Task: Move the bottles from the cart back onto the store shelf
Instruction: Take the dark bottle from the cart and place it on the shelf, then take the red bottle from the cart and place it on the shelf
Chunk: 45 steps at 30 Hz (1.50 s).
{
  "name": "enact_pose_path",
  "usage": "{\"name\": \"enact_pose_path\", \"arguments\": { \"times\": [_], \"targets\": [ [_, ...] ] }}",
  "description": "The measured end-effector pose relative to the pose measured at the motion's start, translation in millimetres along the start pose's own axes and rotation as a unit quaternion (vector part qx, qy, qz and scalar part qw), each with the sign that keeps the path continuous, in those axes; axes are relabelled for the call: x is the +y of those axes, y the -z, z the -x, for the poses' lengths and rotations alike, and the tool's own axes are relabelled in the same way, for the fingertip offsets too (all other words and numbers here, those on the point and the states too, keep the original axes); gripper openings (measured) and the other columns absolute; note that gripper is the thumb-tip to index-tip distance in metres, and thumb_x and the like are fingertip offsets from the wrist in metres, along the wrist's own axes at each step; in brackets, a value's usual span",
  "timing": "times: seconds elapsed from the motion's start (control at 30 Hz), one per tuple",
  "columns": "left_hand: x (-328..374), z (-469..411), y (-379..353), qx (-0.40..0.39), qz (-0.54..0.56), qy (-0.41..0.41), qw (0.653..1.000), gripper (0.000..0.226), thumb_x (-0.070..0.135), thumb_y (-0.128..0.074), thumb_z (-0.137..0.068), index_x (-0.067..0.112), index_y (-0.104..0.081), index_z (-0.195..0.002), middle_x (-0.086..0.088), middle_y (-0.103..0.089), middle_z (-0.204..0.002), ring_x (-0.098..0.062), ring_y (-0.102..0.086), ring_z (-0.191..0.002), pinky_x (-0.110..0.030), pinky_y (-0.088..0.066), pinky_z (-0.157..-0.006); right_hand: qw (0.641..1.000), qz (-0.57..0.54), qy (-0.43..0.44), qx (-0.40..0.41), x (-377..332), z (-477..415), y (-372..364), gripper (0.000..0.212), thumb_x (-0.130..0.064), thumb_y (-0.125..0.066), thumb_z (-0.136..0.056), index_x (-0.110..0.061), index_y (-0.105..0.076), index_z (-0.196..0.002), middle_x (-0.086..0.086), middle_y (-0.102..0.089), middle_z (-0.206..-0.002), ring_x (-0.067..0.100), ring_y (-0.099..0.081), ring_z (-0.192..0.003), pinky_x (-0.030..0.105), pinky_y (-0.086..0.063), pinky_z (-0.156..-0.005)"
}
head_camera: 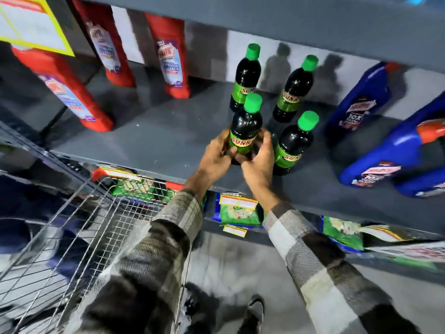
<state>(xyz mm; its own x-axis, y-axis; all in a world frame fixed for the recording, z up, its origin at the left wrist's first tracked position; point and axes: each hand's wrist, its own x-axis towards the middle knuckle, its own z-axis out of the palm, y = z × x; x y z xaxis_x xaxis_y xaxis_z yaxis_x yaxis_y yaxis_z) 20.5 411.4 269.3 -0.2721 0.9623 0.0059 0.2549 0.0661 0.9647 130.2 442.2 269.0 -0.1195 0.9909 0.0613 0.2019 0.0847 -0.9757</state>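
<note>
Grey shelf [149, 141] ahead; our left hand [214, 160] and right hand [258, 162] both wrap upright bottle [245, 126], beside three standing bottles [292, 143].

left hand [215, 157], right hand [258, 160], both raised, grip closed together

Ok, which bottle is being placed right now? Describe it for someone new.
On the grey shelf, four dark bottles with green caps stand between red and blue cleaners. It is the front-left bottle, the only one gripped by the left hand and right hand.
</note>
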Motion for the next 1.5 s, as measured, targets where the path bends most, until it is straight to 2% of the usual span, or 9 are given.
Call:
{"name": "enact_pose_path", "arguments": {
  "times": [0.17, 0.3, 0.47, 0.73, 0.97, 1.17, 1.27, 1.37, 1.5],
  "targets": [
    [-11, 10, -5, 0.029, 0.002, -0.013, 1.0, 0.067, 0.0, -0.045, -0.077, 0.007, -0.04, -0.143, -0.003, -0.061, -0.126, -0.013, -0.055, -0.12, -0.034, -0.041, -0.111, 1.0, 0.015, 0.016, -0.018, 5, 6, -2, 0.088, 0.008, -0.069, -0.06, -0.026, -0.037, -0.135, 0.002, -0.054, -0.139, 0.018, -0.054, -0.13, 0.048, -0.043, -0.111],
    [-19, 16, -11, 0.019, 0.044, 0.0, 0.999, 0.069, 0.001, -0.046, -0.081, 0.018, -0.034, -0.147, -0.003, -0.054, -0.142, -0.019, -0.047, -0.137, -0.048, -0.033, -0.119, 0.998, 0.042, 0.041, -0.012, 6, 18, -6, 0.091, 0.001, -0.067, -0.065, -0.028, -0.03, -0.143, 0.005, -0.047, -0.145, 0.02, -0.046, -0.136, 0.05, -0.038, -0.114],
    [-14, 55, 7, 0.136, 0.201, 0.03, 0.97, 0.039, 0.025, -0.046, -0.098, 0.01, -0.047, -0.134, -0.011, -0.06, -0.131, -0.026, -0.06, -0.12, -0.049, -0.045, -0.109, 0.984, 0.032, 0.157, 0.081, -6, 81, -14, 0.062, 0.002, -0.063, -0.08, -0.02, -0.04, -0.134, 0.007, -0.042, -0.12, 0.021, -0.05, -0.096, 0.04, -0.049, -0.085],
    [-76, 176, 88, 0.368, 0.223, 0.071, 0.9, 0.026, 0.016, -0.041, -0.102, 0.006, -0.056, -0.121, -0.021, -0.064, -0.121, -0.032, -0.061, -0.116, -0.049, -0.046, -0.105, 0.945, 0.035, 0.215, -0.246, 4, 154, -114, 0.044, -0.007, -0.054, -0.094, -0.009, -0.047, -0.137, 0.003, -0.052, -0.137, 0.021, -0.059, -0.116, 0.039, -0.05, -0.099],
    [-191, 332, 119, 0.564, 0.19, 0.257, 0.762, 0.024, 0.027, -0.049, -0.1, 0.016, -0.06, -0.118, -0.003, -0.063, -0.118, -0.017, -0.058, -0.114, -0.035, -0.044, -0.106, 0.849, 0.107, 0.117, -0.504, 71, 261, -214, 0.057, -0.026, -0.05, -0.092, -0.021, -0.035, -0.146, 0.002, -0.045, -0.15, 0.022, -0.057, -0.123, 0.048, -0.048, -0.103],
    [-263, 401, 83, 0.657, 0.28, 0.365, 0.596, 0.025, 0.012, -0.045, -0.101, 0.006, -0.054, -0.123, -0.002, -0.058, -0.112, -0.007, -0.052, -0.104, -0.011, -0.044, -0.089, 0.734, 0.257, 0.044, -0.628, 155, 341, -249, 0.056, -0.012, -0.056, -0.09, -0.007, -0.04, -0.143, 0.014, -0.05, -0.147, 0.031, -0.054, -0.13, 0.034, -0.041, -0.108],
    [-310, 410, 51, 0.66, 0.309, 0.405, 0.552, 0.029, 0.034, -0.05, -0.098, 0.012, -0.059, -0.114, -0.008, -0.066, -0.107, -0.012, -0.064, -0.098, -0.038, -0.054, -0.091, 0.667, 0.325, 0.023, -0.671, 189, 366, -256, 0.065, -0.009, -0.054, -0.093, -0.008, -0.025, -0.151, 0.019, -0.045, -0.149, 0.032, -0.05, -0.133, 0.034, -0.04, -0.107],
    [-369, 411, 3, 0.655, 0.316, 0.506, 0.464, 0.075, 0.067, -0.041, -0.077, 0.009, -0.058, -0.122, -0.021, -0.067, -0.118, -0.037, -0.065, -0.108, -0.051, -0.053, -0.094, 0.614, 0.38, -0.022, -0.691, 223, 383, -258, 0.062, -0.013, -0.053, -0.094, -0.012, -0.027, -0.15, 0.019, -0.047, -0.147, 0.034, -0.051, -0.131, 0.04, -0.043, -0.106],
    [-345, 412, 21, 0.623, 0.305, 0.592, 0.411, 0.065, 0.033, -0.031, -0.078, -0.012, -0.057, -0.117, -0.032, -0.061, -0.121, -0.042, -0.057, -0.114, -0.045, -0.044, -0.096, 0.568, 0.437, -0.051, -0.695, 279, 393, -252, 0.06, -0.014, -0.058, -0.081, -0.015, -0.04, -0.139, 0.019, -0.06, -0.13, 0.034, -0.06, -0.118, 0.047, -0.051, -0.098]
  ]
}}
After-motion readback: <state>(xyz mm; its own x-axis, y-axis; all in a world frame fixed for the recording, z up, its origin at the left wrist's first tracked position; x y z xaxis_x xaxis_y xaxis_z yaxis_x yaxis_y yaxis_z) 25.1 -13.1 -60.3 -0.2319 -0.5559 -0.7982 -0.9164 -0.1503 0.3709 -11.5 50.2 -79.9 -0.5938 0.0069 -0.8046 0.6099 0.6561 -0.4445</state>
